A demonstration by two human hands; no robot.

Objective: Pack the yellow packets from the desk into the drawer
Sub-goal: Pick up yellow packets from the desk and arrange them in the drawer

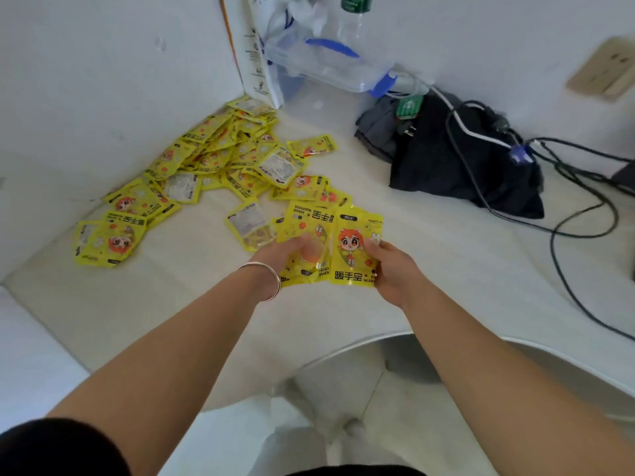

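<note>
Several yellow hand-warmer packets [220, 156] lie scattered across the white desk [144, 304], piled into the left corner by the wall. My left hand [285, 250], with a silver bangle on its wrist, grips a small stack of packets [309, 218] from the left. My right hand [395, 266] pinches the right edge of another yellow packet [354, 249] with a red-haired cartoon figure on it. Both held bundles sit side by side just above the desk. No drawer is in view.
A dark bag [457, 166] with black and white cables [567, 207] lies at the right. A clear plastic box with blue clips [330, 63] and a bottle [354, 15] stand at the back wall. A wall socket [608, 68] is at far right. The desk's curved front edge [343, 348] is below.
</note>
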